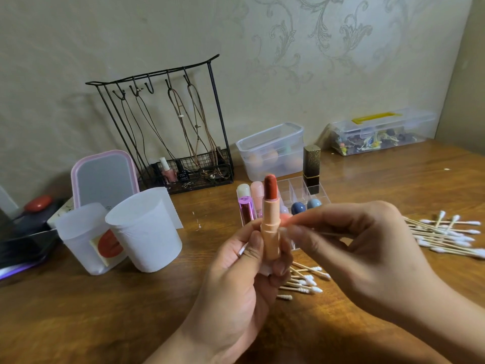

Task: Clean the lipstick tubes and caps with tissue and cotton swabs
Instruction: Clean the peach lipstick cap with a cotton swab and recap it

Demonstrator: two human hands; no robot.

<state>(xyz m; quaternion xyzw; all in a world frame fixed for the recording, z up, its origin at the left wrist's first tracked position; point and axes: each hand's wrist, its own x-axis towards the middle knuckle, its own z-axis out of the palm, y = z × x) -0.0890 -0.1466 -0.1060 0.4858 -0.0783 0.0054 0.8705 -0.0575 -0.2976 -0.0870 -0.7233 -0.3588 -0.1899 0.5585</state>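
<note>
Both hands fill the near foreground, raised above the tabletop. Left hand: fingers wrapped round the base of a peach lipstick tube, held upright, uncapped, its red-brown bullet wound up and exposed. A scrap of white tissue shows under the tube's base, inside that grip. Right hand: thumb and forefinger pinched on a cotton swab, wooden stick running sideways; its tip meets the tube just above the collar, though blur hides the exact contact.

Just beyond and below the hands, a small heap of swabs lies on the wood. A larger loose pile of swabs sits well to the right. Behind the held tube: a clear compartment organiser with a purple lipstick and a pink one beside it, two blue rounded items in the front cells, and a black-and-gold lipstick standing upright at its rear.

Left side: two translucent white cups, close together, the nearer-left one bearing a red lip sticker. Behind them a pink-framed mirror. A black wire stand with hanging cords is against the wall, nail polish bottles in its basket. Clear tub holding sponges; a lidded clear box with yellow handle far right.
</note>
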